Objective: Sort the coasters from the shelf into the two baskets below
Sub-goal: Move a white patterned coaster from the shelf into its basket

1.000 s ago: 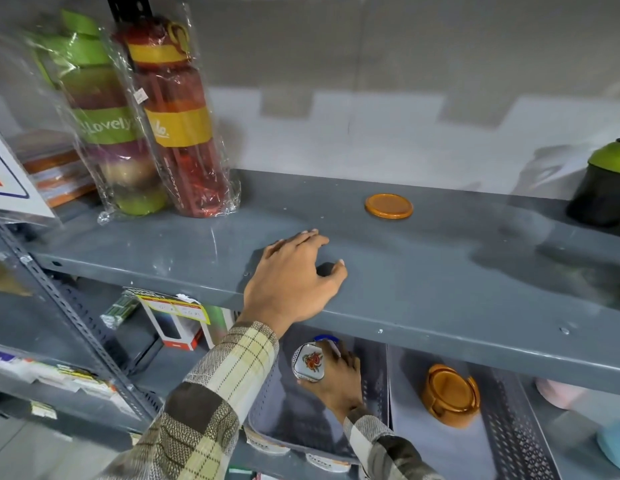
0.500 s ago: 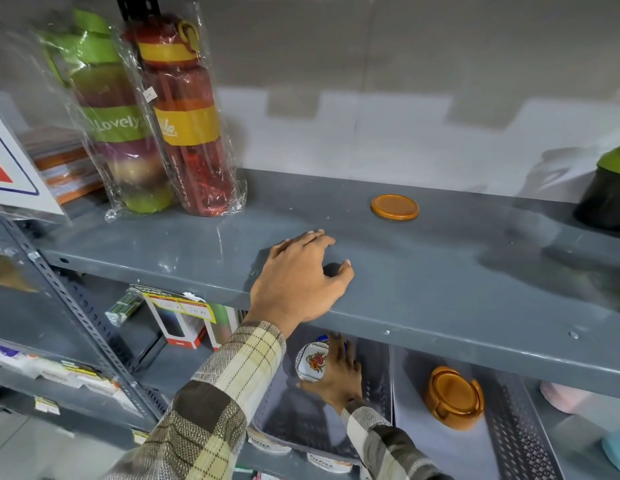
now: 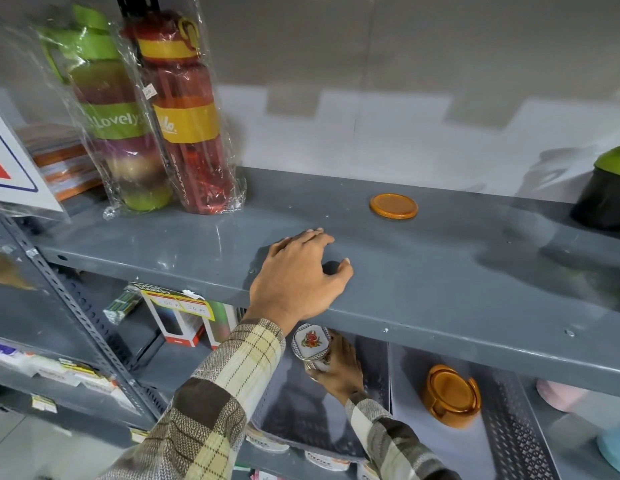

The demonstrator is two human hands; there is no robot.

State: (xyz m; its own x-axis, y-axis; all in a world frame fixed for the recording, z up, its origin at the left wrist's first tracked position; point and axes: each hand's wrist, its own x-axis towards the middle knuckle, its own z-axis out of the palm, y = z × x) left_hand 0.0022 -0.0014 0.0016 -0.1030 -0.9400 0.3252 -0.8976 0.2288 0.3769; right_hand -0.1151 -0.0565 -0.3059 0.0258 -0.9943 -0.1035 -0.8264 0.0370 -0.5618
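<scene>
L hand (image 3: 298, 275) lay flat, empty, on shelf (image 3: 440, 285) front edge. R hand (image 3: 339, 368) gripped floral coaster (image 3: 311, 345) over left basket (image 3: 377, 372). Orange coaster (image 3: 393, 206) sat near shelf's back edge; orange stack (image 3: 452, 396) in right basket (image 3: 509, 427).

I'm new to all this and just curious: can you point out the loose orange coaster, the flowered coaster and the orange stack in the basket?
orange coaster (image 3: 393, 206), head view, centre of its top face.
flowered coaster (image 3: 311, 341), head view, on the flower print.
orange stack (image 3: 452, 393), head view, face of the front disc.
</scene>
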